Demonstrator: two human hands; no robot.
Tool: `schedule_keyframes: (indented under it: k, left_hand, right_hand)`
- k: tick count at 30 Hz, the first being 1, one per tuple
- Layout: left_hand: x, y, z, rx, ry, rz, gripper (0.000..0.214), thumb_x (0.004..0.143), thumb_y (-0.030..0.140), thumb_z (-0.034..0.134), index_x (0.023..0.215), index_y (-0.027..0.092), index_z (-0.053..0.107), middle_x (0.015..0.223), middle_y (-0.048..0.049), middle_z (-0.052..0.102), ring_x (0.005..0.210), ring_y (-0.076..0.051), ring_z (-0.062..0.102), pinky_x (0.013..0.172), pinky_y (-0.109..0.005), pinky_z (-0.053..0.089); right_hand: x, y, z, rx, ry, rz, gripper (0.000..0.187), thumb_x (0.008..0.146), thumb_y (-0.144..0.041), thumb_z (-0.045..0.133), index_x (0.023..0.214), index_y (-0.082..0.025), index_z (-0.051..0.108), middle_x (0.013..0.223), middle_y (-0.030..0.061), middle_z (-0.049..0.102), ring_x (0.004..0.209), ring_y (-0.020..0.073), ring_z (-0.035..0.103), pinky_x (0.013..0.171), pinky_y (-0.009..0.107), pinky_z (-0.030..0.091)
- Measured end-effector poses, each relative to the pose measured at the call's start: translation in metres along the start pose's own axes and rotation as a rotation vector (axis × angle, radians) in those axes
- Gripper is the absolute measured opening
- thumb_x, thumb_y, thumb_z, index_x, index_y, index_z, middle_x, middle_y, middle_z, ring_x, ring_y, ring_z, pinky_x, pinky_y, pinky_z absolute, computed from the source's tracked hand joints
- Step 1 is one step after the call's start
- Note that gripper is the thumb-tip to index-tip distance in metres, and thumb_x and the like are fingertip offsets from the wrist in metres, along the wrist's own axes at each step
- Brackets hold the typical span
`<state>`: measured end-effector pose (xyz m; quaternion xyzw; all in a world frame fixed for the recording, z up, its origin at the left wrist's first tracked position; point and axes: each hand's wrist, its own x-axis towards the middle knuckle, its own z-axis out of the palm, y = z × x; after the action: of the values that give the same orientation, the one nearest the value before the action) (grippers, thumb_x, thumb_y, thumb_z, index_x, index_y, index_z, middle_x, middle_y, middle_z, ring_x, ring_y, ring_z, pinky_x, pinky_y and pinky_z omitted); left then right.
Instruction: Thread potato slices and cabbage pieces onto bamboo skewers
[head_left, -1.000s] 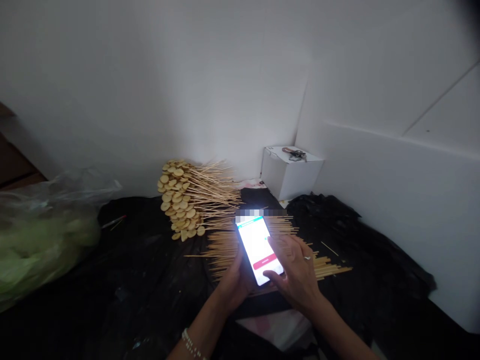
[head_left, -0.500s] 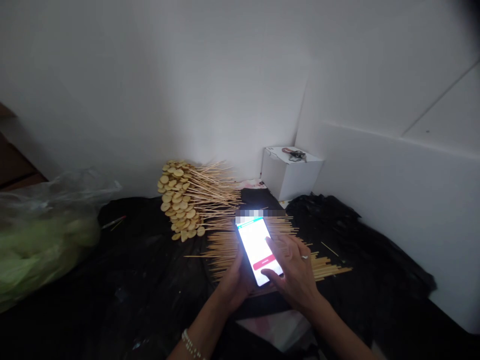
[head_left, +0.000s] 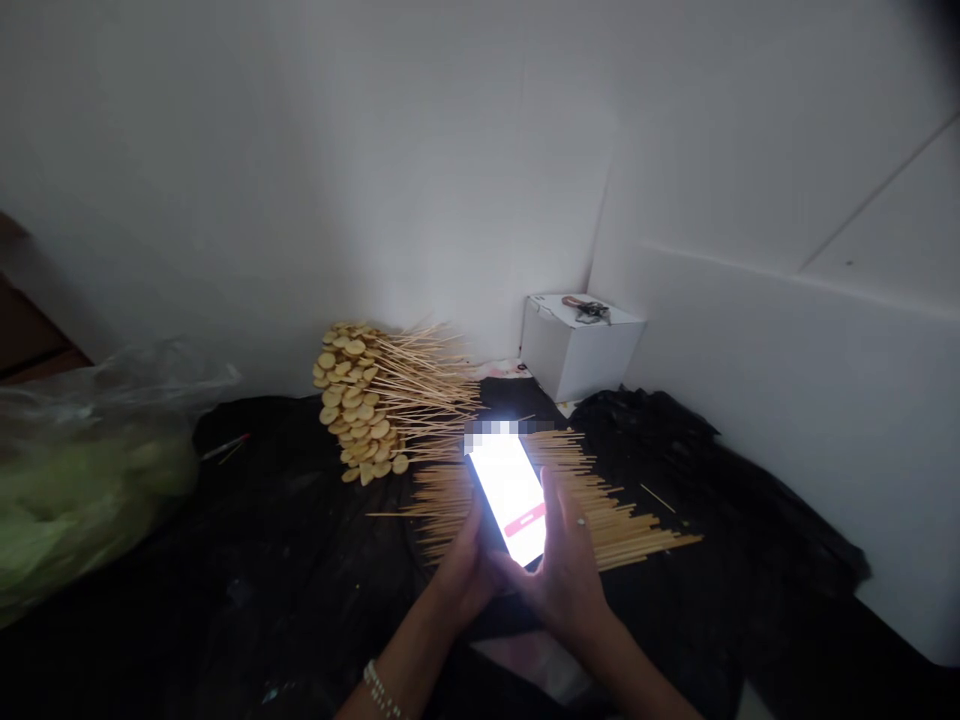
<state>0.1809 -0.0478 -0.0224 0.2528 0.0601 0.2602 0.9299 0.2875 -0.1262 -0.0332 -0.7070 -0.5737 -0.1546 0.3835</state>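
A smartphone [head_left: 504, 492] with a bright white screen and a red button near its bottom is held up in front of me. My left hand [head_left: 466, 568] is closed round the phone's left side and lower edge, its fingers mostly hidden behind it. Against the phone's right edge lies my right hand [head_left: 564, 570], thumb at the bottom corner and index finger along the side; a ring is on one finger. Under the phone, many thin wooden skewers [head_left: 630, 530] lie side by side. To the left are stacked skewers tipped with round pale yellow slices [head_left: 360, 405].
A white box [head_left: 581, 350] with a dark bunch of keys [head_left: 589, 308] on top stands in the corner by the walls. At left sits a clear plastic bag [head_left: 90, 470] with pale green contents. Black plastic sheeting [head_left: 300, 600] covers the surface, bunched up at right. A pen [head_left: 225, 446] lies near the bag.
My right hand has moved left and in from over the screen to the phone's right edge, gripping it. The phone has shifted slightly left; its screen looks whiter.
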Motion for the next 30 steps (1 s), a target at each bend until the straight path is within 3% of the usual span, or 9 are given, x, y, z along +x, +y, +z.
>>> schedule_keyframes:
  k: [7, 11, 14, 21, 30]
  left_hand:
    - [0.001, 0.0, 0.005, -0.003, -0.044, 0.003, 0.055, 0.096, 0.046, 0.032, 0.14, 0.016, 0.045, 0.144, -0.0095, 0.047, 0.137, -0.025, 0.034, 0.115, -0.039, 0.021]
    - [0.0, 0.0, 0.001, 0.046, -0.016, -0.065, 0.055, 0.094, 0.05, 0.034, 0.138, 0.019, 0.047, 0.14, -0.0109, 0.051, 0.133, -0.028, 0.04, 0.109, -0.044, 0.03]
    - [-0.001, 0.004, -0.005, 0.092, 0.074, -0.086, 0.054, 0.092, 0.054, 0.037, 0.135, 0.023, 0.05, 0.128, -0.011, 0.059, 0.123, -0.029, 0.05, 0.098, -0.048, 0.04]
    - [0.0, 0.009, -0.009, 0.044, 0.109, -0.093, 0.05, 0.093, 0.052, 0.038, 0.129, 0.021, 0.054, 0.12, -0.0119, 0.064, 0.113, -0.027, 0.057, 0.09, -0.044, 0.043]
    - [0.0, 0.012, -0.009, 0.007, 0.107, -0.122, 0.051, 0.093, 0.051, 0.038, 0.128, 0.018, 0.054, 0.118, -0.0136, 0.066, 0.107, -0.026, 0.061, 0.09, -0.041, 0.044]
  right_hand:
    - [0.002, -0.009, 0.013, 0.077, 0.076, 0.1, 0.093, 0.082, -0.043, 0.059, 0.151, -0.013, 0.005, 0.144, 0.0239, 0.034, 0.123, 0.0389, 0.044, 0.089, 0.056, 0.046]
    - [0.007, 0.006, 0.007, -0.013, 0.148, 0.017, 0.09, 0.082, -0.042, 0.058, 0.151, -0.015, 0.007, 0.14, 0.0223, 0.038, 0.122, 0.0378, 0.043, 0.091, 0.055, 0.046]
    - [0.018, 0.035, -0.009, -0.108, 0.175, -0.048, 0.086, 0.083, -0.038, 0.056, 0.15, -0.016, 0.007, 0.137, 0.0215, 0.04, 0.121, 0.0365, 0.044, 0.091, 0.054, 0.045]
    - [0.038, 0.125, -0.049, -0.448, 0.116, 0.146, 0.075, 0.082, -0.037, 0.052, 0.147, -0.015, 0.019, 0.137, 0.0224, 0.041, 0.114, 0.0397, 0.045, 0.086, 0.056, 0.041]
    - [0.034, 0.203, -0.059, -0.382, -0.085, 0.315, 0.094, 0.071, -0.04, 0.057, 0.149, -0.01, 0.016, 0.128, 0.0228, 0.049, 0.112, 0.0378, 0.05, 0.086, 0.052, 0.043]
